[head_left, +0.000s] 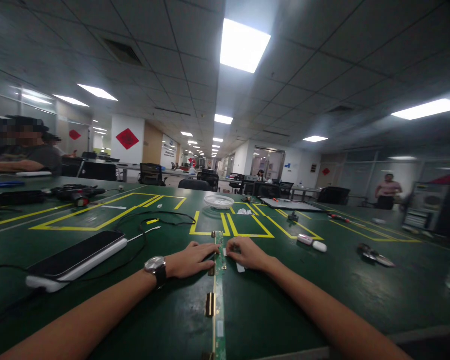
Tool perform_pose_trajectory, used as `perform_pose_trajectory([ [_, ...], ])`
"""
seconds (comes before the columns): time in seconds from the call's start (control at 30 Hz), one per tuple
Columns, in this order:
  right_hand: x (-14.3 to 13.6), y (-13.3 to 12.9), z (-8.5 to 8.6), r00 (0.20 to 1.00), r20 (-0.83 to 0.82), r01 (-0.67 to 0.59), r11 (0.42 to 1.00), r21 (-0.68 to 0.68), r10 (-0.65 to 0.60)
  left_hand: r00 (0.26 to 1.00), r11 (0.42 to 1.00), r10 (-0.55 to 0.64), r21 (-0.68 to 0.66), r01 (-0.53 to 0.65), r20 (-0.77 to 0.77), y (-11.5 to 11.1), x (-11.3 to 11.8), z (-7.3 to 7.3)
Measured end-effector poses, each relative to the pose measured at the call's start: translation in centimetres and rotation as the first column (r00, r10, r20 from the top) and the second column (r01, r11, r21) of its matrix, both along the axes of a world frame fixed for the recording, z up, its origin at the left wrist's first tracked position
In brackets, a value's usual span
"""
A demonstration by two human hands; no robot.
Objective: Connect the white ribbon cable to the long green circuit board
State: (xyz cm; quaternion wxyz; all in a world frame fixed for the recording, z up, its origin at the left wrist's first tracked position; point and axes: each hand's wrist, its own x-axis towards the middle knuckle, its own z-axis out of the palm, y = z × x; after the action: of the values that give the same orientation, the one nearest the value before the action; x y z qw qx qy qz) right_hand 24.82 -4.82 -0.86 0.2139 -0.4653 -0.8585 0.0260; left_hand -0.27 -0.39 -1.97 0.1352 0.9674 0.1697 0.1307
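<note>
While the left hand [189, 260] lies palm down with its fingers reaching onto a long, narrow green circuit board [219, 287], the right hand [249, 254] is curled at the opposite edge, its thumb and forefinger drawn close together beside a small white piece [225, 252]. The two hands are apart, with the board's far stretch between them. The left is loosely spread and clamped on nothing, its fingertips resting on the board; whether the right pinches the white piece or merely touches it, I cannot tell. The step in hand looks like fine fingertip work on the board's right edge, the left hand seeming to steady it. From here, the next move calls for light, exact fingers on the right and a steady left, since so slim a strip could easily swivel. The board is on the green tabletop [165, 325], directly in front of the person, and appears to lie flat. Its long axis runs almost straight away from the body, the far end pointing towards the clear dish [219, 201] and stopping short of it, the near end running down to the bottom of the view. Copper-coloured tabs [210, 305] stick out from its left edge, and a pale slip [240, 268] lies just beneath the right hand.
</note>
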Motion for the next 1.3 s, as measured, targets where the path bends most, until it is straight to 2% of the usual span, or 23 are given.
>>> perform_pose_trajectory([
  [0.13,0.0,-0.1,0.3,0.996,0.025,-0.089,0.996,0.014,0.089,0.999,1.0,0.029,0.007,-0.029,0.04,0.4,0.0,-0.5],
  [0.23,-0.3,-0.1,0.4,0.981,0.014,-0.192,0.981,0.023,0.192,0.989,0.993,0.097,0.053,-0.104,0.116,1.0,0.0,-0.6],
  [0.37,-0.3,0.0,0.4,0.962,0.098,-0.247,0.965,-0.092,0.256,0.958,0.97,0.193,0.106,-0.219,0.21,1.6,-0.3,-0.6],
  [0.47,0.5,0.3,0.4,0.969,0.189,-0.14,0.985,-0.098,0.157,0.954,0.96,0.208,0.141,-0.241,0.215,2.0,-0.6,-0.8],
  [0.57,2.0,0.5,0.6,0.949,0.288,0.145,0.989,-0.036,-0.128,0.959,0.956,0.215,0.161,-0.246,0.184,2.0,-0.6,-0.9],
  [0.67,3.7,0.2,1.0,0.83,0.365,0.451,0.892,0.002,-0.421,0.959,0.953,0.214,0.176,-0.247,0.186,1.9,-0.5,-0.7],
  [0.73,4.8,-0.1,1.2,0.768,0.382,0.552,0.834,0.014,-0.515,0.957,0.95,0.219,0.183,-0.253,0.189,1.9,-0.6,-0.6],
  [0.93,6.0,-0.9,0.8,0.664,0.363,0.689,0.724,0.042,-0.653,0.951,0.94,0.244,0.193,-0.28,0.192,2.4,-0.8,-1.1],
  [1.17,4.9,-1.1,0.4,0.638,0.319,0.733,0.68,0.029,-0.701,0.963,0.947,0.235,0.194,-0.257,0.129,1.6,-0.6,-0.7],
  [1.3,4.1,-0.8,0.4,0.621,0.301,0.758,0.652,0.005,-0.724,0.965,0.949,0.227,0.191,-0.25,0.132,1.9,-0.6,-1.0],
])
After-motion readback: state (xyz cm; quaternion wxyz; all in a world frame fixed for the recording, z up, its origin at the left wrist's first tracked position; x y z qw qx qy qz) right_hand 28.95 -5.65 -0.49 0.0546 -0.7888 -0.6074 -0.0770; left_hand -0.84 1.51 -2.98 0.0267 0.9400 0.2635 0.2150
